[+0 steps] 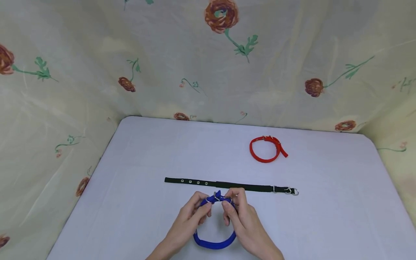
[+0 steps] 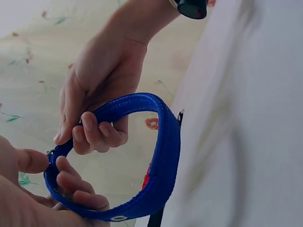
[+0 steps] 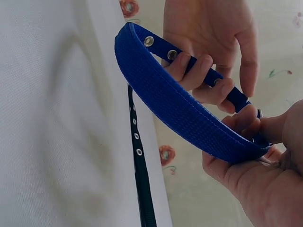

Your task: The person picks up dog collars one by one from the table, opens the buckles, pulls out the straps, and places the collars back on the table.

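Head view: blue collar [image 1: 212, 245] looped, closure apparently in progress

Worktop [image 1: 325, 220]: supports the black and red collars. Left hand [image 1: 187, 218] and right hand [image 1: 246, 219]: both pinch the blue collar at its metal fittings [image 1: 216, 198], above the worktop's near side. Black collar [image 1: 245, 186]: flat, unlooped; apparently outstanding. Blue collar: formed into a ring; whether the buckle is secured cannot be told. Red collar [image 1: 264, 160]: looped, beyond the black collar; apparently complete.

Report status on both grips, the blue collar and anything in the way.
Left grip, right grip: both pinching blue collar. Collar bent in a loop. Black collar lying straight just beyond, red collar farther back. Nothing apparently blocking.
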